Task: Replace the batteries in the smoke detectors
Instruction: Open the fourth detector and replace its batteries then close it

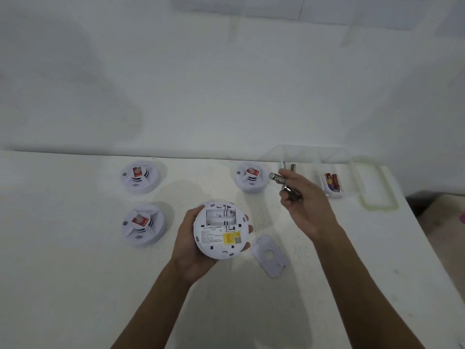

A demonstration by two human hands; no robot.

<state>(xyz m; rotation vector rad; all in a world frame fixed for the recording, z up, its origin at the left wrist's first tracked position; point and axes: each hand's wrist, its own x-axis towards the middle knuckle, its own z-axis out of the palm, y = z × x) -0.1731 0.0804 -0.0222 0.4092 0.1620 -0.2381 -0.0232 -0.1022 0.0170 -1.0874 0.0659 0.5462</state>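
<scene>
This looks like a plain workroom set up as a test bench. A white table [75, 285] stands against a white painted wall [226, 96], and pale green tape [377, 206] marks out a rectangle near the table's far right corner. Identical smoke detectors [140, 176] sit in neat rows on it, near a small tray [336, 194] of red batteries [332, 182]. A tan floor [442, 227] shows at the right.

my left hand [191, 248] holds open detector [221, 229], compartment empty; right hand [305, 209] pinching batteries [283, 183]; cover [271, 255] on table [75, 285].
</scene>
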